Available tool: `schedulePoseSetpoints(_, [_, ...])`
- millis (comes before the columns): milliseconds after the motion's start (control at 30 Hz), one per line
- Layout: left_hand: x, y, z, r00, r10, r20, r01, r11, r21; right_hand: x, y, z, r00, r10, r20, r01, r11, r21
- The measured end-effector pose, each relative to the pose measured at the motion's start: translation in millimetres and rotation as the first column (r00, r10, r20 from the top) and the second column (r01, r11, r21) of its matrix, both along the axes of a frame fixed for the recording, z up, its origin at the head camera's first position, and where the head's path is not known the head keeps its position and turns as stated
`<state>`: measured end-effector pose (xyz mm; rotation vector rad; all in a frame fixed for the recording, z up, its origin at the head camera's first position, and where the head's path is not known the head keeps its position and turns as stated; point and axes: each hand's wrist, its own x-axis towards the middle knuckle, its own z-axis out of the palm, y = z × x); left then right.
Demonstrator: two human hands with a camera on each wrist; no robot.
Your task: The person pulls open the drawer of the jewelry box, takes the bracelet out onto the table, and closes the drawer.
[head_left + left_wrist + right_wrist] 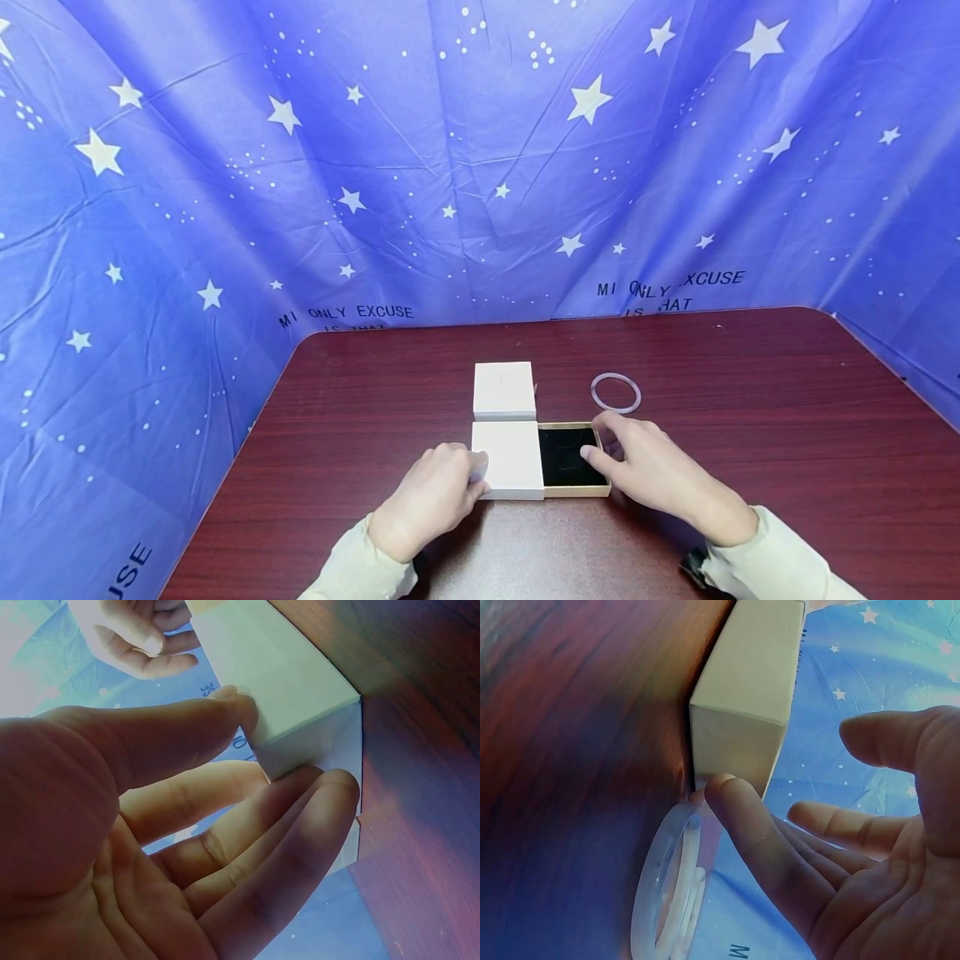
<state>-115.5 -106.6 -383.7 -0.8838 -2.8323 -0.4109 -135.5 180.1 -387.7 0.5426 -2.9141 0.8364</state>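
A white drawer-style jewelry box lies on the table, its white sleeve on the left and its black-lined drawer pulled out to the right. My left hand holds the sleeve's left end, with the thumb on one edge and the fingers against the end face. My right hand is at the drawer's right end. In the right wrist view, its fingers are stretched out, one fingertip by the box's end face, and the thumb stands apart. A pale lilac bangle lies behind the right hand.
A second white box sits just behind the sleeve, with a small tab at its right side. The dark red wooden table backs onto a blue star-printed curtain.
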Motion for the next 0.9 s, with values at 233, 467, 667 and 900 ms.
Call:
schedulePoseSetpoints(233, [-0.3, 0.1, -0.2, 1.000, 0.001, -0.012, -0.001, 1.000, -0.002, 0.8, -0.8, 0.1, 1.000, -0.009, 0.010, 0.009, 1.000, 0.002])
schedulePoseSetpoints(467, [-0.1, -0.3, 0.1, 1.000, -0.002, 0.003, 0.002, 1.000, 0.011, 0.6, -1.3, 0.8, 0.999, -0.003, 0.033, 0.004, 1.000, -0.010])
schedulePoseSetpoints(667, [0.2, -0.3, 0.1, 1.000, 0.001, 0.008, -0.001, 1.000, 0.008, 0.5, -2.2, 0.4, 1.000, -0.008, 0.030, 0.008, 1.000, -0.004])
schedulePoseSetpoints(900, [0.2, -0.1, -0.1, 1.000, 0.001, 0.000, -0.001, 1.000, 0.006, 1.7, -2.9, 0.6, 0.999, -0.006, 0.042, 0.007, 1.000, -0.006])
